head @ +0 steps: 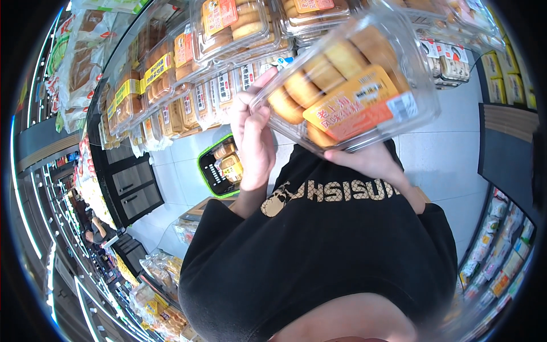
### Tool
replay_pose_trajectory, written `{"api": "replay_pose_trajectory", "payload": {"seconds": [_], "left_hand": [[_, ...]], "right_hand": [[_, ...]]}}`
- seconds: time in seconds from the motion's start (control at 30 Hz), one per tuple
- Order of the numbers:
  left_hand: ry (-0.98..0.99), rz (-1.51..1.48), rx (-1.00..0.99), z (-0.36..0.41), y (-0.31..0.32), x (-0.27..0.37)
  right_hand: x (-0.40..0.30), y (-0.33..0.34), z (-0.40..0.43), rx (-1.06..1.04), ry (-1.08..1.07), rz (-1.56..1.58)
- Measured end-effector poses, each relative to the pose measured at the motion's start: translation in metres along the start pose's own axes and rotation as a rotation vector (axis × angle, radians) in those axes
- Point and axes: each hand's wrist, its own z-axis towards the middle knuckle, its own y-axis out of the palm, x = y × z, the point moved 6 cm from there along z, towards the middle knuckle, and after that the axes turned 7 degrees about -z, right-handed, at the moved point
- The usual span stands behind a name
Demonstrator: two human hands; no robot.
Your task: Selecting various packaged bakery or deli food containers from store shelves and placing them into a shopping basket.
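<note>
A clear plastic clamshell box of small golden cakes [329,68] is held up in front of my chest, tilted, its lid bearing an orange and yellow printed label. My left hand [255,145] grips its left edge, thumb on the near side and fingers behind. Beneath the near right side, my right hand [367,160] supports the box; most of those fingers are hidden by it. Below and left of the box, a black shopping basket with a green rim [203,160] stands on the floor with packaged baked goods [230,164] inside, partly hidden behind my left wrist.
Ahead, a display is stacked with more clear boxes of cakes [230,25] and bagged breads [171,119]. Dark cabinets [136,192] stand left. Shelves of packaged goods [495,248] line the right. Bagged breads [160,308] lie near my left side. Another person [98,231] is far left.
</note>
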Motion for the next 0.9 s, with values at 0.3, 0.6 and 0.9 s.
{"api": "replay_pose_trajectory", "payload": {"seconds": [0.3, 0.6, 0.9], "left_hand": [[-0.040, 0.194, -0.131, 0.020, 0.019, -0.019], [-0.112, 0.193, -0.163, 0.023, 0.019, -0.031], [-0.131, 0.048, -0.252, 0.027, 0.024, -0.033]], "right_hand": [[0.044, 0.012, 0.003, 0.123, 0.121, 0.231], [0.052, -0.002, 0.009, 0.222, 0.055, 0.067], [0.059, -0.002, 0.008, 0.204, 0.081, 0.100]]}}
